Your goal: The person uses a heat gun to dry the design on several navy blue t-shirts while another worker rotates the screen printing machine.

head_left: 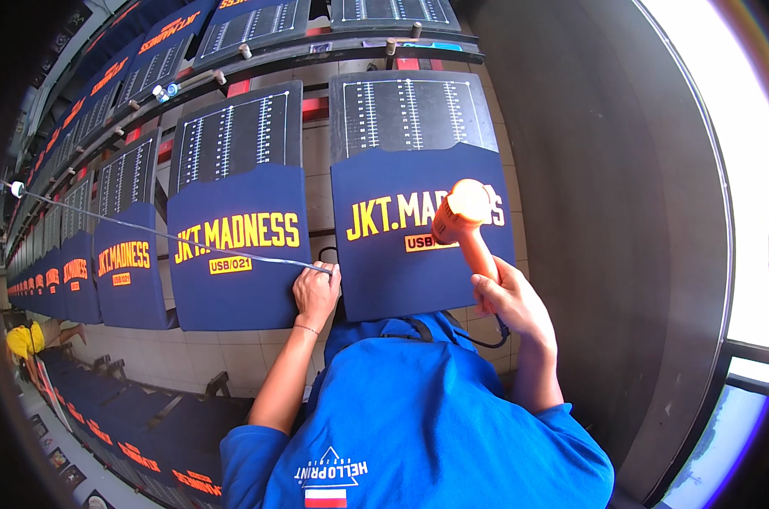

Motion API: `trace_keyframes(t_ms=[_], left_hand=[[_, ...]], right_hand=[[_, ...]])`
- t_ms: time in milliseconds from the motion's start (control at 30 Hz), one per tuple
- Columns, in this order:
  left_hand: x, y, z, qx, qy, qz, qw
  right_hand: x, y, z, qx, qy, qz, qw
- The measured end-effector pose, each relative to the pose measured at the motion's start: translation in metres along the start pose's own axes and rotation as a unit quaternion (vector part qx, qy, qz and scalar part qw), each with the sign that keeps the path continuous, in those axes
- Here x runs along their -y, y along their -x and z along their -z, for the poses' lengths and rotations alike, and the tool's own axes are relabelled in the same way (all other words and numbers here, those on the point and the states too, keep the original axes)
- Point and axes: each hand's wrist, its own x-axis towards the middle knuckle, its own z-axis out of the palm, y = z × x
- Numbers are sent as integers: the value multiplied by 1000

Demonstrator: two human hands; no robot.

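My right hand (520, 297) is closed around the handle of an orange hair dryer (478, 242), its head raised over the navy printed fabric panel (393, 284) in front of me. The dryer hides part of the yellow-orange lettering. A dark cord (493, 344) hangs from the handle's lower end. My left hand (317, 293) is closed on a thin grey cable (189, 245), between that panel and a second navy panel (236, 301) on the left. From my fist the cable runs taut to a white fitting (17, 189) at the far left.
Black boards with white ruled scales (412, 110) carry the panels in long rows to the left. A dark rail (351, 47) with short pegs runs behind them. A grey wall (605, 212) stands on the right. A person in yellow (26, 339) is at the far left.
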Motion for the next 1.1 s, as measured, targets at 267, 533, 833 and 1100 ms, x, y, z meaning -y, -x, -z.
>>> trace_keyframes(t_ms=[267,533,833,1100], left_hand=[[-3,-1,3,2,3,-1,1000],[-3,-1,2,-6,12,-2,1000],[-3,1,3,12,3,1,1000],[1,-1,-3,35,-15,-34,999]], right_hand=[[-6,0,2,-22,21,2,1000],[-6,7,18,-29,4,-16,999],[-11,14,22,-53,-8,-11,999],[-36,13,10,-106,-10,50,993]])
